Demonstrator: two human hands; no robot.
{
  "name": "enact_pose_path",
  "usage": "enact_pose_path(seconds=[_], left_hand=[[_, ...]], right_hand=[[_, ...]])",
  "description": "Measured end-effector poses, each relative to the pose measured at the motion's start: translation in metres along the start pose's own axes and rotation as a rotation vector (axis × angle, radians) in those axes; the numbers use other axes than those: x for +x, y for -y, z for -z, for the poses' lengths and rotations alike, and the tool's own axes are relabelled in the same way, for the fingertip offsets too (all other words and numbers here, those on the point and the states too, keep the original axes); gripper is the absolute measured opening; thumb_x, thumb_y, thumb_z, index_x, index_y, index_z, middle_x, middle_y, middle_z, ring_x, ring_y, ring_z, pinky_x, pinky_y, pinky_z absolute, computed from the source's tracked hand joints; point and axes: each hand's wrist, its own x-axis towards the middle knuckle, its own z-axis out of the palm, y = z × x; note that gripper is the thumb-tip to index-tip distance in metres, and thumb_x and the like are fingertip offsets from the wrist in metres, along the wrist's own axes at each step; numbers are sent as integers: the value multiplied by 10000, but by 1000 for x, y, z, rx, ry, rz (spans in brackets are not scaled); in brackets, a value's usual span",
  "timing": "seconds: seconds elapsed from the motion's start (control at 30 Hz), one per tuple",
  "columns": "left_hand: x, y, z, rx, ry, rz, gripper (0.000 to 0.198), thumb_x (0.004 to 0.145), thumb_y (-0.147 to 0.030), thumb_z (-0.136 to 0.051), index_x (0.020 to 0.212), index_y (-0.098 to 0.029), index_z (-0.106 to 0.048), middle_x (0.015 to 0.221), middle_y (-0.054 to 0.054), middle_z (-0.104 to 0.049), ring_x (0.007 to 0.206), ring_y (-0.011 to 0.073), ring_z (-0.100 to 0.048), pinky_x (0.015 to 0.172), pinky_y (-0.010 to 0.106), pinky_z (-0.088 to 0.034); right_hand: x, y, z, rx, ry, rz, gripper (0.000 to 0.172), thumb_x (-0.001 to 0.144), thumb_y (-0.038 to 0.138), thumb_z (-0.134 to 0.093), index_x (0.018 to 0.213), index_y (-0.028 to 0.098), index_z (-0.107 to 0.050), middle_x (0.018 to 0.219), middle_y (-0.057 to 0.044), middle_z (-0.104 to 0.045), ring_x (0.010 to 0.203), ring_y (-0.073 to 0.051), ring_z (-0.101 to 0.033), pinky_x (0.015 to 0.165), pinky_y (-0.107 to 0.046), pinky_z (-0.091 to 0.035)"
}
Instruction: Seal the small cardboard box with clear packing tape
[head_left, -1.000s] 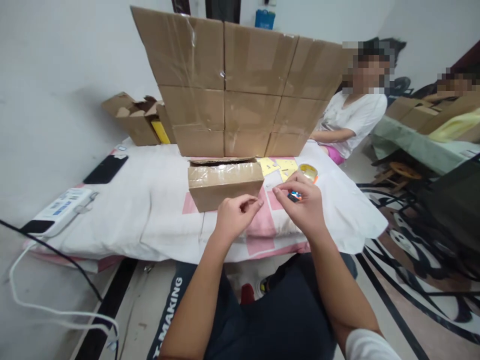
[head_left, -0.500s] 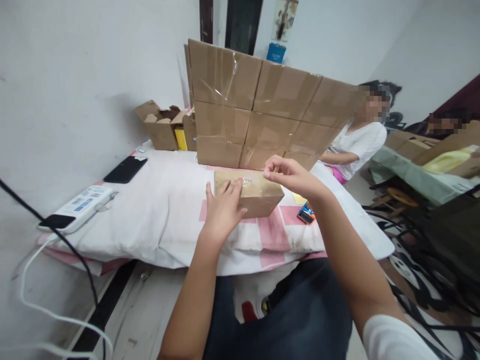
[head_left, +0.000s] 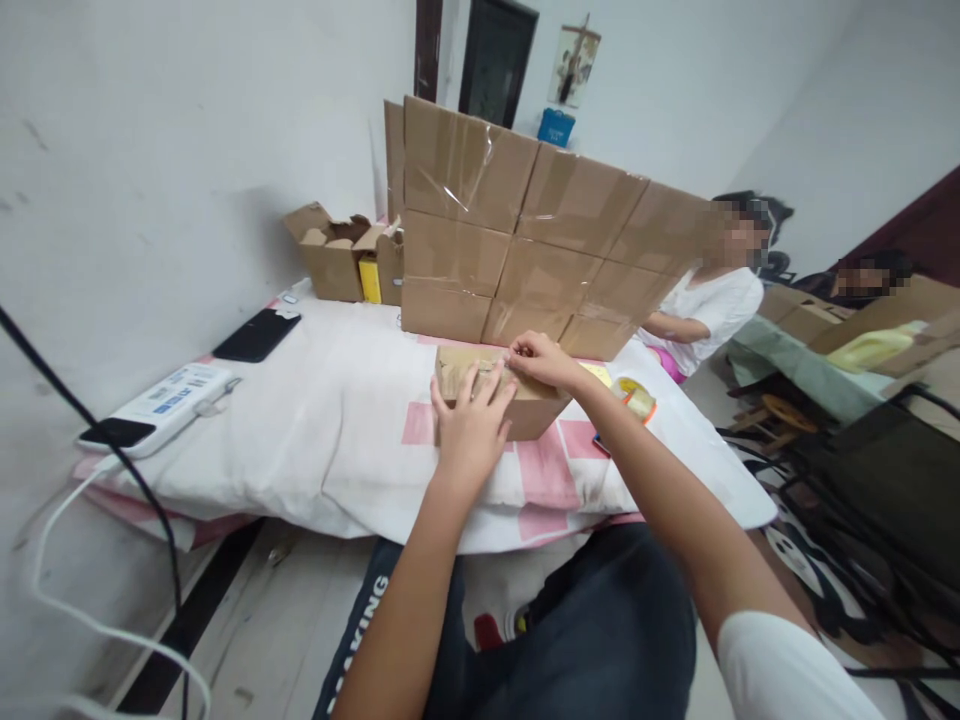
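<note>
"On the cloth-covered counter (head_left: 375,395)?"
"Cardboard box (head_left: 534,420), long axis left to right."
"And directly above?"
"Left hand (head_left: 474,412) nearer, spread wide on its top; right hand (head_left: 541,362) over the far right part, pinched narrow. Holding anything? Cannot tell."

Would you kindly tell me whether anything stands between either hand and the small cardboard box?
Nothing visible does: the left hand lies spread on the small cardboard box, and the right hand is at its top, fingertips drawn together. The tape roll lies off to the box's right.
</note>
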Motion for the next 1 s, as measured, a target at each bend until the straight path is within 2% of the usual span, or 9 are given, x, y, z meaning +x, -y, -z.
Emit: enact_pose_path(seconds=[0.2, 0.5, 0.57, 0.67, 0.73, 0.83, 0.93, 1.0], left_hand=[[-3, -9, -13, -55, -35, 14, 494, 920, -216, -551, 1388, -370, -523, 1486, 24, -540, 1393, 314, -419, 1159, 778, -4], [-2, -7, -16, -72, -39, 55, 432, 935, -239, -533, 1345, -372, -566, 1443, 28, -586, 1326, 305, -482, 1175, 739, -57], [-2, -8, -16, -76, -50, 56, 424, 932, -240, -539, 1333, -373, -574, 1432, 26, -595, 1319, 310, -488, 1170, 747, -41], [-4, -10, -17, -91, -72, 57, 409, 931, -236, -546, 1315, -372, -582, 1417, 20, -609, 1310, 303, -499, 1169, 749, -12], [-5, -12, -17, -100, -90, 68, 379, 932, -247, -553, 1287, -373, -595, 1402, 8, -621, 1300, 294, -511, 1169, 746, -3], [-2, -14, -17, -105, -126, 102, 280, 944, -294, -551, 1202, -366, -634, 1359, -6, -653, 1288, 285, -525, 1179, 728, 7], [9, -12, -14, -88, -116, 50, 208, 940, -295, -560, 1125, -336, -646, 1366, 2, -647, 1360, 291, -473, 1187, 714, 33], [18, -10, -11, -77, -75, -23, 250, 914, -253, -594, 1155, -313, -619, 1400, 23, -621, 1410, 300, -425, 1182, 719, 22]], right_hand=[[6, -3, -5, 8, 5, -31, 155, 859, 316, -599, 794, 182, -640, 844, -36, -645, 794, -187, -524, 731, -296, -372], [5, -14, -16, 35, -81, 24, 175, 840, 317, -612, 737, 175, -612, 827, -39, -616, 790, -173, -527, 734, -288, -382], [3, -11, -18, -29, -125, -24, 202, 822, 361, -655, 752, 175, -615, 860, -60, -630, 837, -198, -548, 755, -301, -395], [3, -13, -15, -221, -293, -209, 383, 804, 520, -694, 909, 161, -614, 1015, -144, -648, 982, -287, -558, 799, -352, -412], [3, -24, -9, -311, -370, -361, 434, 852, 543, -646, 1003, 140, -594, 1080, -194, -645, 1021, -319, -564, 806, -369, -415], [-7, -58, 4, -298, -371, -494, 304, 932, 433, -564, 1006, 140, -585, 1014, -169, -668, 943, -277, -600, 776, -333, -409], [-31, -98, 15, -292, -376, -505, 188, 935, 330, -517, 938, 159, -595, 942, -116, -672, 870, -235, -599, 733, -303, -393], [-51, -120, 19, -311, -362, -469, 151, 911, 264, -494, 879, 166, -604, 917, -99, -672, 846, -219, -591, 728, -296, -388]])
